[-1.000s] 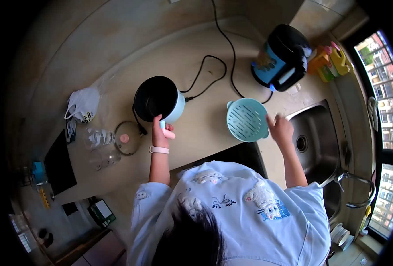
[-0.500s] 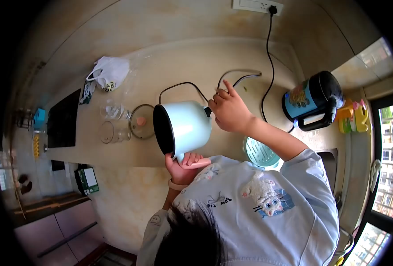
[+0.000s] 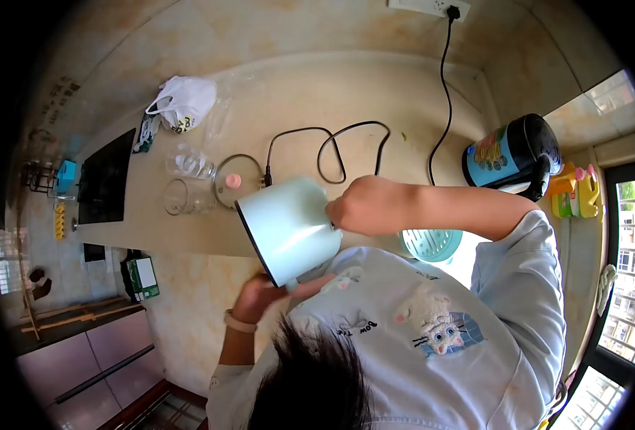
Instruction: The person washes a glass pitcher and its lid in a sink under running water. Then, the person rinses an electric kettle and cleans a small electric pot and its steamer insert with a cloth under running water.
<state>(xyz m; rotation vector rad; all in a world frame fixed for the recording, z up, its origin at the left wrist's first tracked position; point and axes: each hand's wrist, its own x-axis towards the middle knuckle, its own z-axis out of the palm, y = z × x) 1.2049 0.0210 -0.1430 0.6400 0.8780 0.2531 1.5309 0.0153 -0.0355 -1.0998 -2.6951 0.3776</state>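
A light blue electric pot (image 3: 289,226) with a dark rim is tipped on its side above the counter edge, its mouth facing left. My left hand (image 3: 258,298) is closed at its pink handle (image 3: 313,287), close against the shirt. My right hand (image 3: 364,206) is a fist against the pot's base end, covering the spot there; what its fingers grip is hidden. A black power cord (image 3: 355,127) loops on the counter behind the pot. One end, with a plug (image 3: 267,176), lies beside a glass lid (image 3: 239,161) with a pink knob; the other runs behind my right forearm.
Left of the lid are glass jars (image 3: 179,197), a white plastic bag (image 3: 188,99) and a black cooktop (image 3: 107,179). On the right stand a black-and-blue kettle (image 3: 493,156) and yellow bottles (image 3: 586,195). A light green steamer tray (image 3: 432,246) sits under my right arm. A cord hangs from the wall socket (image 3: 425,6).
My right hand has turned from raised fingers to a fist at the pot's base end. The pot has tilted and shifted slightly down and left, uncovering the cord's plug.
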